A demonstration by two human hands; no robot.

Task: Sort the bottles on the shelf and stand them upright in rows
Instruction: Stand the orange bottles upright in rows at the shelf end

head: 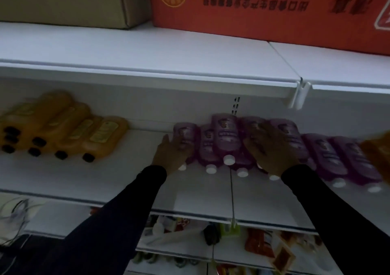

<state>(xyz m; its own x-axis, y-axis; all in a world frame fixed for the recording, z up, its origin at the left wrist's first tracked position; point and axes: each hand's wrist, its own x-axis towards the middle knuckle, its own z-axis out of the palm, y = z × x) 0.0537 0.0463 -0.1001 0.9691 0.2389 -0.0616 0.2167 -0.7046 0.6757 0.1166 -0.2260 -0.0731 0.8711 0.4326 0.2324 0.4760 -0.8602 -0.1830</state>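
Observation:
Several purple bottles with white caps [226, 139] lie on their sides on the white shelf [200, 192], caps toward me, some stacked on others. My left hand [172, 154] rests on the leftmost purple bottle [186, 134], fingers spread over it. My right hand [271, 151] lies over purple bottles right of the middle, fingers curved on them. Several orange bottles with black caps [69, 127] lie in a pile at the shelf's left. Another orange bottle [379, 154] shows at the right edge.
The shelf above [168, 49] carries a brown carton [69, 0] and a red carton [263, 7]. A price-rail clip [299, 94] juts from its front edge. Lower shelves hold mixed packets [259, 241]. Bare shelf lies between the orange and purple piles.

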